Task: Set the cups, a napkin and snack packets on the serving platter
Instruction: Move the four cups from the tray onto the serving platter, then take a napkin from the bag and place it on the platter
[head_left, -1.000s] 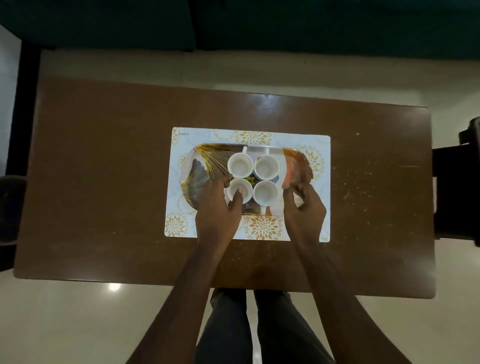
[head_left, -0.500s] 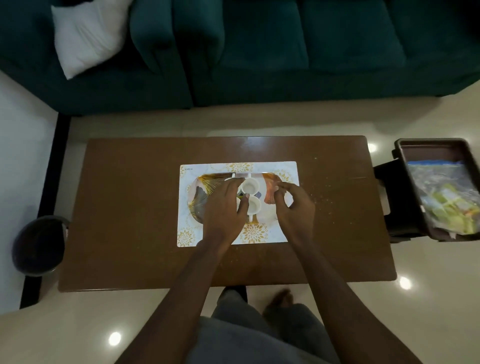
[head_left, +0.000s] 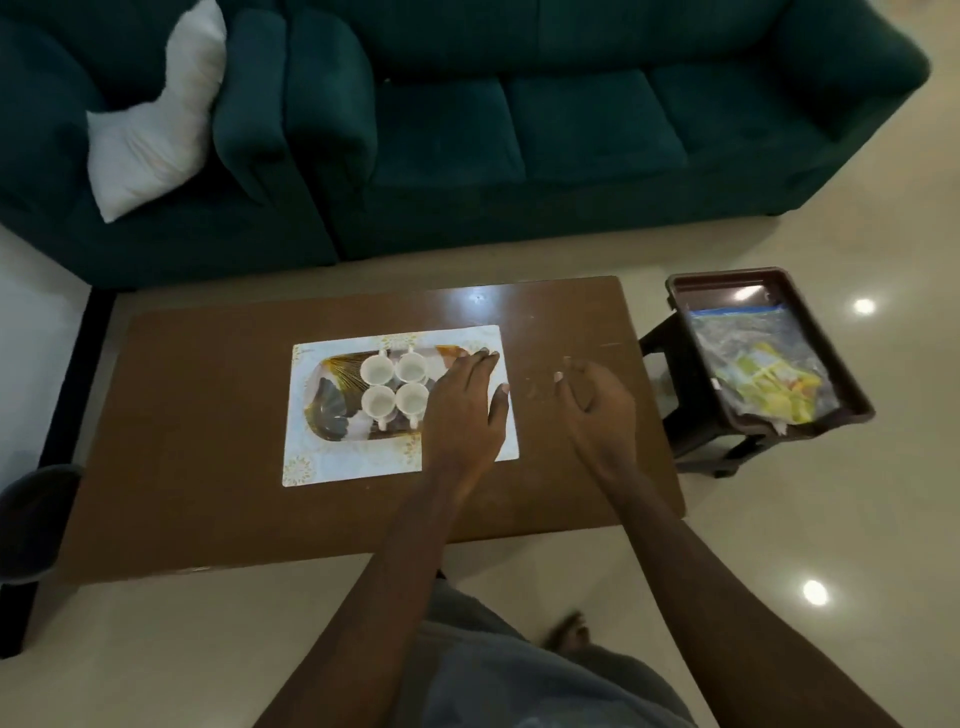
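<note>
Several white cups (head_left: 394, 385) stand in a square on the patterned serving platter (head_left: 327, 405), which lies on a white placemat (head_left: 343, 465) on the brown table (head_left: 208, 415). My left hand (head_left: 465, 410) hovers flat over the platter's right end, fingers spread, holding nothing. My right hand (head_left: 592, 405) is over bare table to the right of the mat, fingers loosely curled and empty. A clear bag of yellow snack packets (head_left: 763, 374) lies in a dark brown tray (head_left: 727, 283) on a stool right of the table.
A teal sofa (head_left: 519, 130) with a white pillow (head_left: 150, 130) runs along the far side. A dark round bin (head_left: 31, 519) sits on the floor at the left. My legs and a foot (head_left: 569, 631) are below the table's near edge.
Both hands have left the cups and shifted right; the right hand is now off the mat, toward the tray. The view has risen and turned right, showing the sofa and tray.
</note>
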